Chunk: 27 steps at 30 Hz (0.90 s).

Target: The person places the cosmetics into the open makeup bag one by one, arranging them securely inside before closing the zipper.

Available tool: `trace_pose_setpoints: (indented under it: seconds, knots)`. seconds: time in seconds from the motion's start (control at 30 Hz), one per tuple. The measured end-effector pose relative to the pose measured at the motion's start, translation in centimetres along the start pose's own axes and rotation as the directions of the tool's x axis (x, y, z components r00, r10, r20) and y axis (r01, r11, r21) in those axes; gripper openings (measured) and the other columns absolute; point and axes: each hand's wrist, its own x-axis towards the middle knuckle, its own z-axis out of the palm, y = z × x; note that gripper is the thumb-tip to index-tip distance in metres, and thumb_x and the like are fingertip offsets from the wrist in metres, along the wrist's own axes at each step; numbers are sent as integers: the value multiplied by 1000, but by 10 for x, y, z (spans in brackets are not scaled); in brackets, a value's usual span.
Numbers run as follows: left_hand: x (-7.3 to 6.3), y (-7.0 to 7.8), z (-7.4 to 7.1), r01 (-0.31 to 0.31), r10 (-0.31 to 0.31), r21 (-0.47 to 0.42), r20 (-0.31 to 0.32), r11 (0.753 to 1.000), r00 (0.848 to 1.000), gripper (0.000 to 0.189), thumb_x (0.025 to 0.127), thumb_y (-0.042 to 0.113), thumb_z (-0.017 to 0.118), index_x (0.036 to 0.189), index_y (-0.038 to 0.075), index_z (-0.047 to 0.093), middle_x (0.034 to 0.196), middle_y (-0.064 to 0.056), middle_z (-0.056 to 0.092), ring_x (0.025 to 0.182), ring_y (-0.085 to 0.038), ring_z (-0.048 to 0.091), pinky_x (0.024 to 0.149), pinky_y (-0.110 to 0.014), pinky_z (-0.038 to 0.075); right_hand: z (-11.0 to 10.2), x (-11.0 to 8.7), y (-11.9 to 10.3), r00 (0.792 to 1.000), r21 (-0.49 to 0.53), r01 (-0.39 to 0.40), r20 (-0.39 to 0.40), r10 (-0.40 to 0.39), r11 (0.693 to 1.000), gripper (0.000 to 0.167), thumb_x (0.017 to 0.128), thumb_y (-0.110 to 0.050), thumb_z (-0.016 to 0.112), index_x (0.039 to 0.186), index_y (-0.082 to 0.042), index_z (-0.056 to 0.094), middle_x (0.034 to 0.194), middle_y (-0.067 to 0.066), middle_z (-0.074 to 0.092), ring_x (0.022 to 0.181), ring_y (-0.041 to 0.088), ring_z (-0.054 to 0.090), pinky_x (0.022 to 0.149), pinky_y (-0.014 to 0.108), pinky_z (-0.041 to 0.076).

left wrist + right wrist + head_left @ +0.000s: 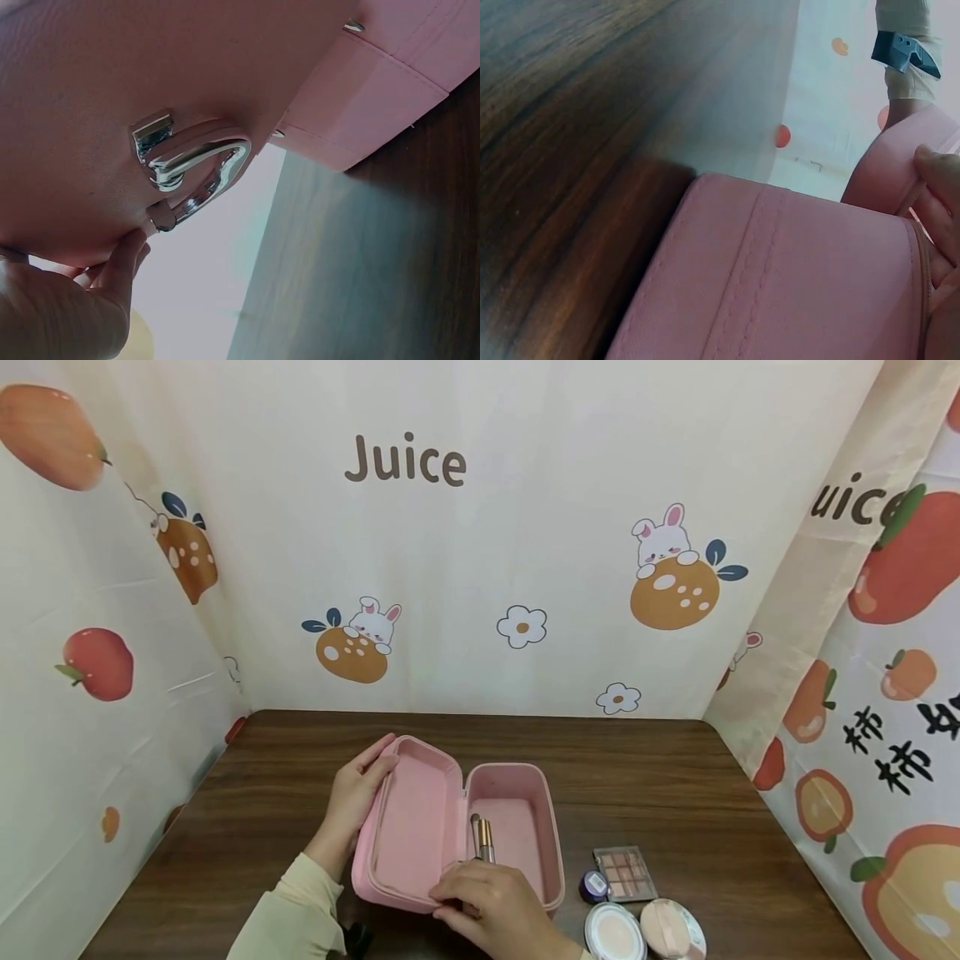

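Observation:
A pink cosmetic case (517,827) stands on the table with its lid (420,827) raised and tilted to the left. My left hand (356,789) grips the lid's far left edge, thumb toward the inside. In the left wrist view, the fingers of that hand (82,300) lie by a silver metal handle (202,176) on the lid's outside. With my right hand (495,902) I pinch the lid's near rim, beside the hinge side. A slim brush (475,831) and a gold-topped cosmetic tube (486,839) lie in the case, their lower ends hidden by the right hand.
Right of the case lie an eyeshadow palette (624,873), a small dark purple jar (594,887), a round white compact (615,933) and a powder puff (664,928) on a round container. Printed cloth (480,552) borders the wooden table (645,768) at the back and sides.

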Motion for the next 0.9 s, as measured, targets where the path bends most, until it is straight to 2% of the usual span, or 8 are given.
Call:
trace_pose_setpoints:
  seconds: [0.13, 0.23, 0.3, 0.4, 0.57, 0.7, 0.8, 0.9]
  knots:
    - [-1, 1, 1, 4, -4, -11, -3, 1000, 1000, 46, 95, 28, 63, 139, 17, 57, 142, -4, 55, 105, 2, 56, 82, -12, 47, -9, 1, 3, 993, 56, 47, -109, -40, 997, 24, 80, -14, 81, 102, -12, 72, 100, -1, 72, 99, 13, 67, 93, 22, 50]
    - [-1, 1, 1, 1, -1, -3, 0, 1000, 1000, 47, 95, 29, 63, 140, 18, 57, 143, -4, 55, 114, -5, 55, 83, -12, 46, -31, -4, 12, 968, 85, 43, -250, -21, 995, 23, 81, -6, 77, 104, -4, 73, 101, 8, 73, 98, 21, 67, 94, 25, 50]
    - [-2, 1, 0, -6, 6, 7, 4, 1000, 1000, 47, 95, 30, 63, 140, 18, 57, 145, -5, 53, 121, -11, 52, 83, -11, 45, -54, -10, 20, 946, 89, -34, -319, 61, 995, 23, 81, 0, 74, 104, -2, 72, 100, 10, 73, 96, 20, 67, 93, 23, 49]
    - [-2, 1, -1, -18, 18, 19, 10, 1000, 1000, 49, 95, 31, 63, 141, 18, 56, 147, -5, 51, 130, -16, 47, 84, -9, 43, -89, -28, 35, 909, 45, -238, -342, 239, 970, 30, 78, 8, 74, 105, -4, 73, 98, 6, 73, 90, 12, 67, 87, 17, 50]
    - [-2, 1, -3, -15, 15, 29, 7, 999, 1000, 49, 94, 32, 63, 141, 18, 55, 148, -5, 50, 131, -17, 46, 84, -8, 42, -118, -70, 57, 836, -177, -544, -196, 512, 820, 34, 74, 2, 82, 102, -14, 74, 93, -6, 71, 78, 5, 62, 69, 18, 52]
    - [-2, 1, -4, -8, 8, 23, 8, 1000, 1000, 49, 94, 31, 63, 141, 19, 55, 148, -4, 50, 129, -17, 48, 84, -9, 43, -117, -99, 66, 729, -256, -665, -20, 684, 702, 26, 75, -11, 84, 98, -16, 74, 88, -9, 67, 74, 3, 56, 62, 22, 50]
    - [-2, 1, -3, -9, 9, 16, 10, 1000, 1000, 49, 94, 31, 63, 141, 19, 55, 147, -4, 50, 129, -17, 48, 84, -9, 44, -112, -114, 70, 667, -245, -705, 92, 739, 666, 27, 76, -19, 85, 100, -14, 74, 89, -10, 65, 74, 2, 53, 62, 22, 48]
    - [-1, 0, -3, -11, 10, 5, 13, 1000, 1000, 48, 95, 30, 63, 141, 19, 56, 147, -4, 51, 129, -17, 48, 84, -9, 44, -107, -123, 71, 645, -216, -717, 156, 748, 663, 30, 76, -26, 85, 102, -15, 73, 95, -11, 64, 78, 1, 53, 65, 21, 49]
